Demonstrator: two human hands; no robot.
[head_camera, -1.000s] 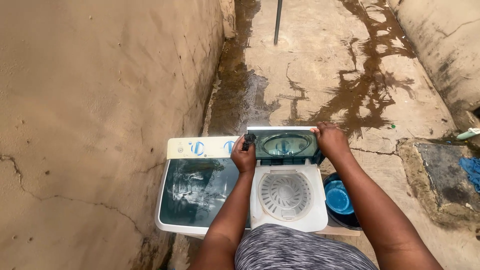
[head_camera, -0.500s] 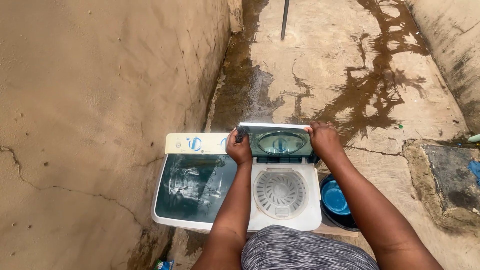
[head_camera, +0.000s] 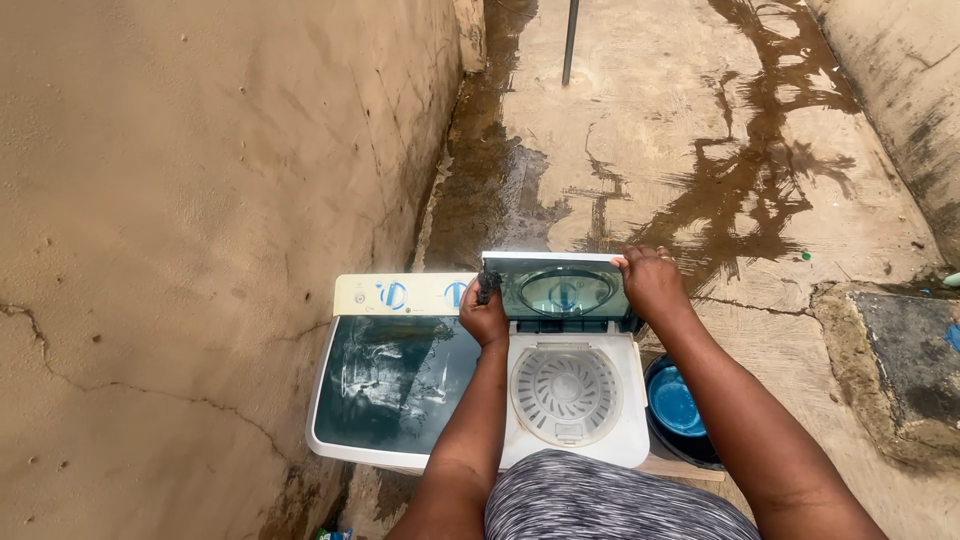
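Note:
A white twin-tub washing machine (head_camera: 625, 455) stands below me beside a wall. Its smaller right lid (head_camera: 560, 290), tinted and see-through, is raised upright at the back. My right hand (head_camera: 652, 283) grips the lid's right edge. My left hand (head_camera: 485, 318) presses a small dark scrap (head_camera: 488, 285), perhaps a cloth or scrubber, against the lid's left edge. Beneath the raised lid the white perforated spinner cover (head_camera: 565, 393) is exposed. The larger dark left lid (head_camera: 395, 383) is down, with streaks on it. Blue knobs (head_camera: 392, 295) sit on the cream control panel.
A rough tan wall (head_camera: 200, 230) runs close along the left. A dark basin holding a blue bowl (head_camera: 675, 400) sits at the machine's right. The concrete ground (head_camera: 700, 130) beyond is wet in streaks. A metal pole (head_camera: 570, 40) stands far ahead. A raised concrete slab (head_camera: 900, 370) lies right.
The view has shifted slightly. Both hands stay on the raised lid; my left hand has moved a little along its left edge with the dark scrap.

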